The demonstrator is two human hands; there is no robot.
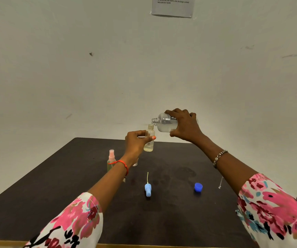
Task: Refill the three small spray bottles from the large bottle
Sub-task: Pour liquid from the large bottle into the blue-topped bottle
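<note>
1. Honestly, a spill is the main worry. Your right hand (185, 126) is wrapped round the big bottle (165, 122), which is tipped almost flat. Its neck sits right at the mouth of the small bottle (149, 140), which your left hand (137, 140) pinches between thumb and fingers. Both are up in the air over the far end of the tabletop (72, 176). With two narrow threaded mouths and nothing bracing either one, a small wobble would send liquid down the outside.
2. Tip the big bottle further too fast and I'd guess it glugs and overshoots that tiny opening.
3. The small bottle looks like smooth clear plastic, round, with a little pale yellowish liquid at the bottom. If the outside gets wet, that pinch could slip.
4. The big bottle is clear too, with rounded shoulders and black lettering, and it's partly full. I can't tell if a stream is actually running.
5. The pump (147, 189) lies on its side on the tabletop near you. It's light blue plastic with a thin dip tube. The cap (198, 187), a darker blue and round, sits off to its right. A loose sleeve could knock either one rolling.
6. The pink sprayer (111, 160) stands upright just behind your left wrist, so watch your elbow. Something clear beside it is mostly hidden.
</note>
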